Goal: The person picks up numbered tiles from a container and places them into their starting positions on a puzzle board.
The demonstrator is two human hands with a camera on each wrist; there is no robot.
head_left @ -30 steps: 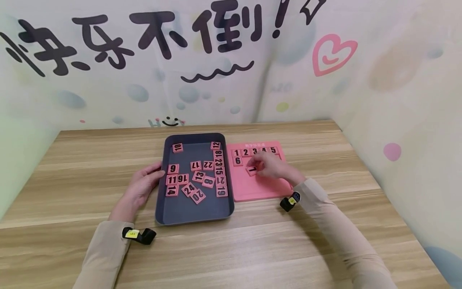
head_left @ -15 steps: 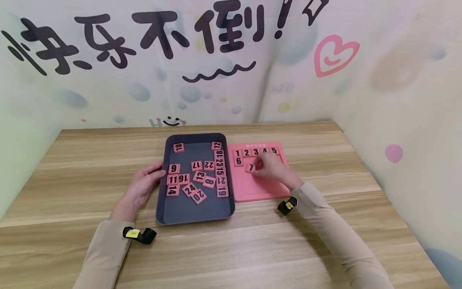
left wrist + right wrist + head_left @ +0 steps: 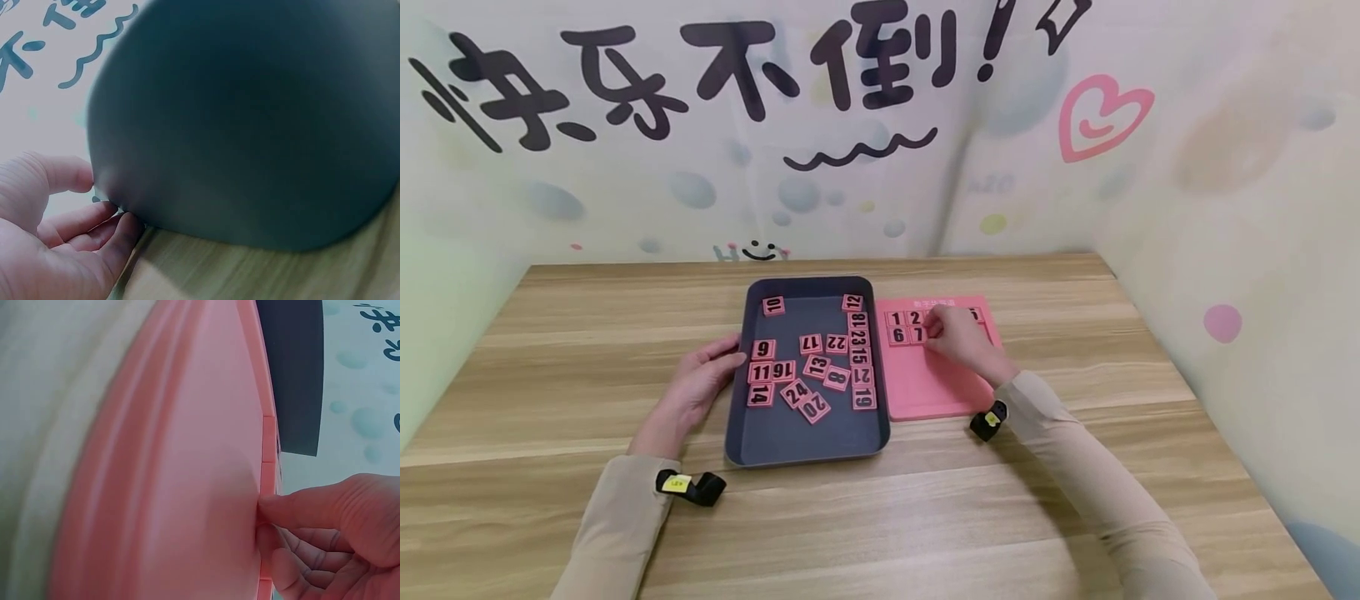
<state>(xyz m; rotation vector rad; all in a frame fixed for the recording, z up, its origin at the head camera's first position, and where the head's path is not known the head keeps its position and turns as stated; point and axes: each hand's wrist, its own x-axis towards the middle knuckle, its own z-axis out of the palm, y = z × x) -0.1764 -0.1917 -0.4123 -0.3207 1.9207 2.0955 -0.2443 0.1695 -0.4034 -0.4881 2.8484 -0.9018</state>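
tile 7 against right grip

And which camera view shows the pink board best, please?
The head view: the pink board shows nearly whole, partly covered by the right hand. The right wrist view shows a cropped close-up; the left wrist view shows none.

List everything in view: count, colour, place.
Wood-grain table: 1, light brown, foreground.
Shallow rectangular tray: 1, blue-grey, mid-table.
Square number tiles: 17, pink and black, in tray.
Square board: 1, pink, right of tray.
Board tiles: at least 5, pink and black, along its top.
Printed backdrop: 1, white, behind table.
Wrist cameras: 2, black, on wrists.
Fabric sleeves: 2, beige, lower left and right.
Left hand: 1, at tray's left edge.
Right hand: 1, at tile 7.
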